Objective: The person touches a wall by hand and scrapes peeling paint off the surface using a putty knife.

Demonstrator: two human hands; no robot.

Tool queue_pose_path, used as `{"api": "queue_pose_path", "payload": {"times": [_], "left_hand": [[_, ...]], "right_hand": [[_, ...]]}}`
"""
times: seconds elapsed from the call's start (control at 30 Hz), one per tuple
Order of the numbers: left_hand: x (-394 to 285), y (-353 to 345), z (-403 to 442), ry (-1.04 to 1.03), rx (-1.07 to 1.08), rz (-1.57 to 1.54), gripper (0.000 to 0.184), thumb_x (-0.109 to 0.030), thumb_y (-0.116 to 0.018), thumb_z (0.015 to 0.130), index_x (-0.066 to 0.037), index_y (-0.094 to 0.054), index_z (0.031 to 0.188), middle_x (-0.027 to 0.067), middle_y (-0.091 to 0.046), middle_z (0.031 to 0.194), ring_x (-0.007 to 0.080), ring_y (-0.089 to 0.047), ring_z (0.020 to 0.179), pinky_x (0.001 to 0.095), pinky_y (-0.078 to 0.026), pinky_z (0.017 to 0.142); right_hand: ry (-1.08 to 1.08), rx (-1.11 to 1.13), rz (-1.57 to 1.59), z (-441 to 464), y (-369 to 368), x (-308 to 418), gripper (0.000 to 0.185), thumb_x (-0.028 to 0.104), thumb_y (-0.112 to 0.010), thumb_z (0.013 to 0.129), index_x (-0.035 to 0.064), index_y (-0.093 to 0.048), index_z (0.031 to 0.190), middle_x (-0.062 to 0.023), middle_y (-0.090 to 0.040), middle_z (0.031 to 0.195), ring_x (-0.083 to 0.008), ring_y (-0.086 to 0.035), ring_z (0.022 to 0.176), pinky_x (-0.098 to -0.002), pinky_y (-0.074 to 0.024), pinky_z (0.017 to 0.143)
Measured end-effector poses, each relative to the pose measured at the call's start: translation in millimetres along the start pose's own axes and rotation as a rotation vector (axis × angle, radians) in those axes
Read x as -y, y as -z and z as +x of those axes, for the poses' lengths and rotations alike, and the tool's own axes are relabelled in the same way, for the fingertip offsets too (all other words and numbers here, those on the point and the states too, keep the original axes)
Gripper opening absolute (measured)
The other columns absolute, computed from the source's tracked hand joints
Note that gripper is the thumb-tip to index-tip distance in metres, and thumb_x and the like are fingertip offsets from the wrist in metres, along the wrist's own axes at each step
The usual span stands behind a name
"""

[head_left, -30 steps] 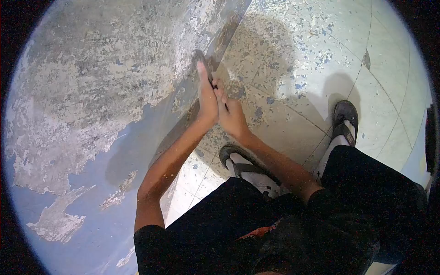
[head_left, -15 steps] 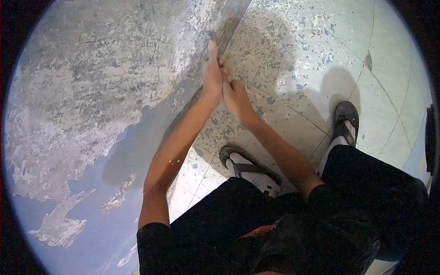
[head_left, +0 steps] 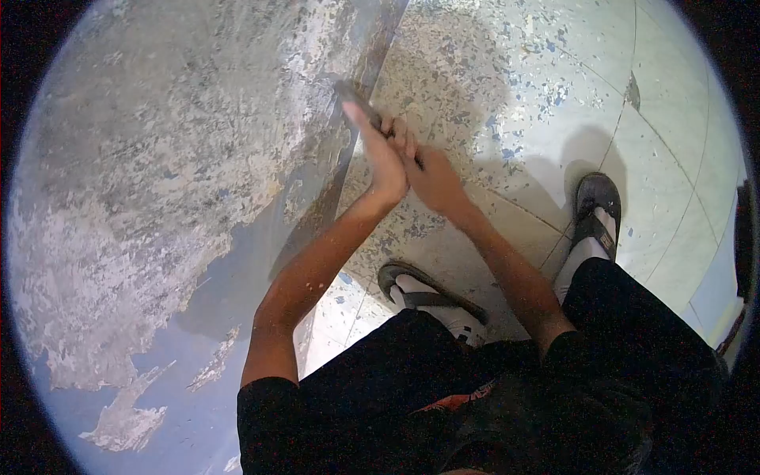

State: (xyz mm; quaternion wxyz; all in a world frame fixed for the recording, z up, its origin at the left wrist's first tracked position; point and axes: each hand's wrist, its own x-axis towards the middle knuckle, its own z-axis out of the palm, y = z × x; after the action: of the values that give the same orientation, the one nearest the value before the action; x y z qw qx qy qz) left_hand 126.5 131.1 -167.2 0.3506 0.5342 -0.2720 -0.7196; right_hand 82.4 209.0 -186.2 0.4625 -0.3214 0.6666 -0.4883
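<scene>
A wall (head_left: 142, 190) with peeling blue paint is filling the left of the frame, and a tiled floor (head_left: 673, 150) is spreading across the upper right; dark vignetting is cutting off all four corners.

Nearest, a dark shirt (head_left: 554, 412) is occupying the bottom of the frame, its red print (head_left: 455, 401) showing only in part. Dark trousers (head_left: 380, 356) are merging with it, the boundary being hard to make out. Beyond them, one sandal (head_left: 427, 299) is resting at lower centre and another sandal (head_left: 598, 194) at right of centre, both worn over pale socks (head_left: 586, 252).

At upper centre the two hands are meeting. The left hand (head_left: 384, 158) is gripping a dark tool (head_left: 358, 97), thumb lying along it; the right hand (head_left: 437, 178) is closing around its lower end, the knuckles pressing against the left hand. The fingers are hiding most of the handle. The tool's upper end is lying over the foot of the wall, blurred; whether it is touching cannot be told.

Farther up, paint flakes (head_left: 546, 47) are littering the floor. At the right edge, a dark object (head_left: 742, 237) is being cut off, its nature unclear.
</scene>
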Motion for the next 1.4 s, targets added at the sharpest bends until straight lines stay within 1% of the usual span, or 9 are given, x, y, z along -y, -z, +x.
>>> {"api": "queue_pose_path", "payload": {"times": [0.13,0.33,0.5,0.7,0.77,0.9,0.97,1.17,1.4], "left_hand": [[-7,31,-26,0.059,-0.158,-0.046,0.064,-0.077,-0.032,0.077,-0.014,-0.029,0.062,-0.0013,-0.029,0.049,0.0126,-0.027,0.038,0.0251,-0.026,0.036],[-11,59,-19,-0.018,0.175,-0.029,0.064,-0.074,-0.03,0.08,-0.013,-0.031,0.061,0.0008,-0.029,0.045,0.0139,-0.03,0.034,0.0249,-0.029,0.036],[-38,21,1,0.009,0.124,0.208,0.059,-0.07,-0.037,0.081,-0.014,-0.032,0.063,-0.0008,-0.03,0.049,0.0114,-0.03,0.04,0.0236,-0.028,0.039],[-70,-44,47,-0.21,0.401,0.329,0.058,-0.071,-0.039,0.08,-0.014,-0.034,0.068,-0.0019,-0.035,0.055,0.0099,-0.036,0.047,0.0246,-0.032,0.046],[-63,-49,54,-0.075,0.396,0.286,0.055,-0.067,-0.036,0.083,-0.014,-0.034,0.069,-0.0009,-0.036,0.056,0.0111,-0.038,0.048,0.026,-0.035,0.047],[-31,-36,38,-0.03,0.451,0.12,0.055,-0.065,-0.035,0.085,-0.013,-0.035,0.069,0.0008,-0.038,0.056,0.0131,-0.04,0.048,0.0268,-0.037,0.048],[-14,-27,22,-0.065,0.331,0.146,0.057,-0.066,-0.034,0.085,-0.012,-0.036,0.067,0.002,-0.038,0.055,0.0146,-0.04,0.047,0.0281,-0.037,0.047],[0,10,-15,-0.131,0.101,0.293,0.055,-0.062,-0.031,0.088,-0.011,-0.036,0.068,0.0011,-0.036,0.055,0.0127,-0.037,0.046,0.0269,-0.035,0.045],[-77,-30,15,-0.463,0.248,0.489,0.053,-0.058,-0.031,0.09,-0.012,-0.037,0.065,-0.0014,-0.032,0.051,0.0109,-0.03,0.039,0.024,-0.028,0.042]], "right_hand": [[0.169,-0.011,-0.091,-24,-39,-22,0.039,0.026,-0.047,0.089,-0.0107,-0.054,0.079,-0.0298,-0.052,0.066,-0.0402,-0.052,0.056,-0.0423,-0.0402,0.054],[0.155,0.012,-0.064,-31,-55,-13,0.031,0.019,-0.05,0.087,-0.0112,-0.054,0.08,-0.0317,-0.049,0.068,-0.0441,-0.047,0.057,-0.043,-0.0392,0.053],[-0.012,-0.063,0.097,3,-40,22,0.05,0.037,-0.041,0.092,-0.0091,-0.054,0.077,-0.0284,-0.053,0.063,-0.042,-0.054,0.058,-0.0463,-0.04,0.055],[0.089,-0.266,0.298,66,-17,50,0.057,0.042,-0.039,0.092,-0.0098,-0.054,0.075,-0.0262,-0.055,0.063,-0.0325,-0.056,0.057,-0.0445,-0.04,0.056],[-0.116,-0.182,0.117,68,4,53,0.057,0.043,-0.039,0.093,-0.01,-0.058,0.085,-0.0148,-0.055,0.066,-0.0184,-0.052,0.064,-0.0372,-0.0412,0.063],[-0.042,-0.102,0.034,48,14,23,0.051,0.038,-0.041,0.093,-0.0079,-0.059,0.084,-0.0174,-0.058,0.069,-0.0185,-0.052,0.064,-0.0364,-0.0415,0.062],[0.193,-0.308,0.023,33,2,1,0.046,0.039,-0.044,0.091,-0.0047,-0.057,0.094,-0.0257,-0.057,0.068,-0.04,-0.058,0.063,-0.0451,-0.0425,0.058],[0.158,0.016,-0.18,-11,-14,-36,0.039,0.019,-0.047,0.09,0.0011,-0.043,0.125,-0.0273,-0.057,0.078,-0.0399,-0.06,0.073,-0.0398,-0.0447,0.062],[0.39,-0.279,0.066,49,-26,42,0.034,0.028,-0.049,0.088,-0.0015,-0.056,0.101,-0.0246,-0.058,0.072,-0.0422,-0.055,0.062,-0.0445,-0.0428,0.057]]}}
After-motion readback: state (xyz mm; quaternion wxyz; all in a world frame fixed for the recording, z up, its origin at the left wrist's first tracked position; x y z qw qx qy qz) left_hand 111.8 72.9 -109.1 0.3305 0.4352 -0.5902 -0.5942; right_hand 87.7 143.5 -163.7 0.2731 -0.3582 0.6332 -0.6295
